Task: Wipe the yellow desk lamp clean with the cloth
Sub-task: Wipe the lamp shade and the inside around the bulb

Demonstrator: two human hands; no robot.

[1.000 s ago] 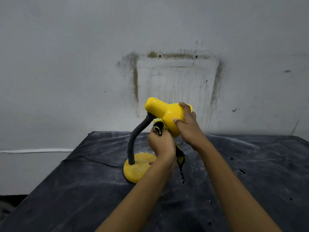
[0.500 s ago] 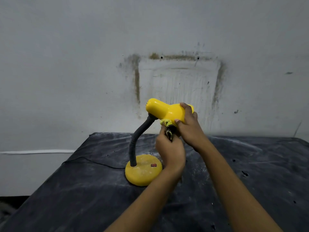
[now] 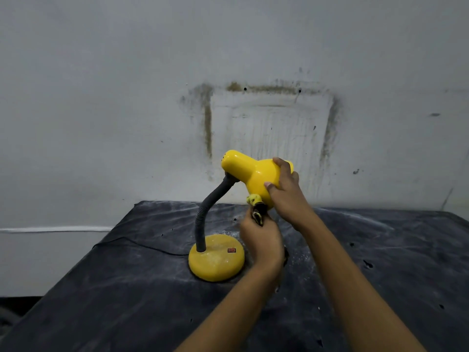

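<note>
I see my right grip (image 3: pixel 285 193) curled around the shade (image 3: pixel 250 171) of the yellow desk lamp (image 3: pixel 215 261), while my left grip (image 3: pixel 262 241) just below pinches the cloth (image 3: pixel 255 205) against its underside.

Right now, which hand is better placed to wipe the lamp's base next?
Probably the left hand: it grips the cloth and is right beside the base, lower than the other. The right hand holds the shade up high and has no cloth.
</note>
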